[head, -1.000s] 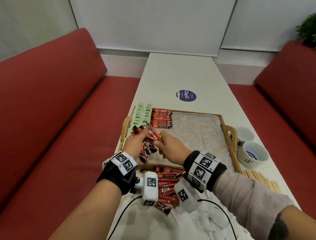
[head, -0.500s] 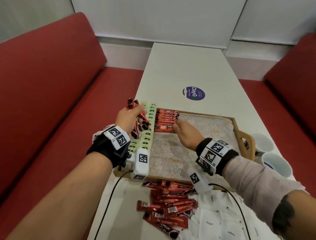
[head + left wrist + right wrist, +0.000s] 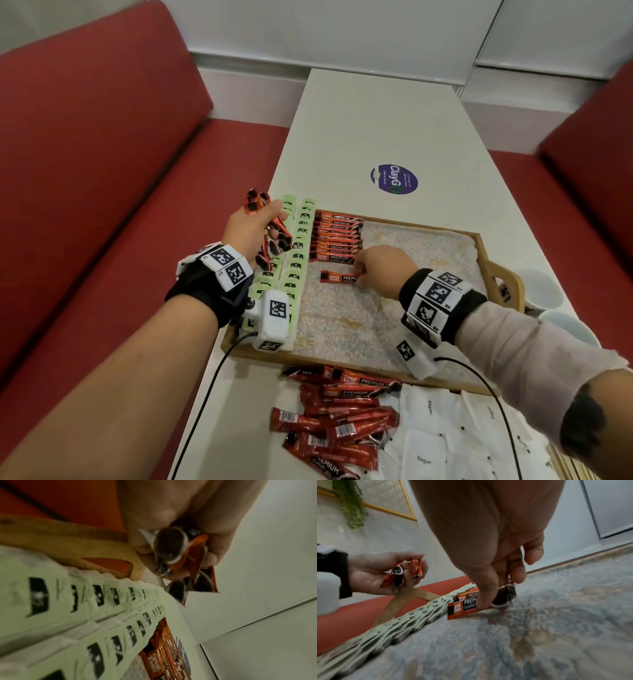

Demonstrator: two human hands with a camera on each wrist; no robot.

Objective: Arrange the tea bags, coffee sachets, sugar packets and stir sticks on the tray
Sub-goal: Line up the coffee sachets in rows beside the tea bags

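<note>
A wooden tray lined with patterned cloth holds two rows of green tea bags along its left side and a stacked row of red coffee sachets beside them. My right hand pinches one red sachet by its right end, low on the cloth just below that row; the right wrist view shows this sachet touching the cloth. My left hand hovers over the tray's left edge, gripping a bunch of red sachets, the same bunch showing in the left wrist view.
Loose red sachets and white sugar packets lie on the white table in front of the tray. Two white cups stand right of the tray, with wooden stir sticks at the bottom right. Red benches flank the table.
My right hand took one sachet from the left hand's bunch, carried it to the stacked row, and now lowers it onto the cloth just below that row. The left hand moved left and up.
</note>
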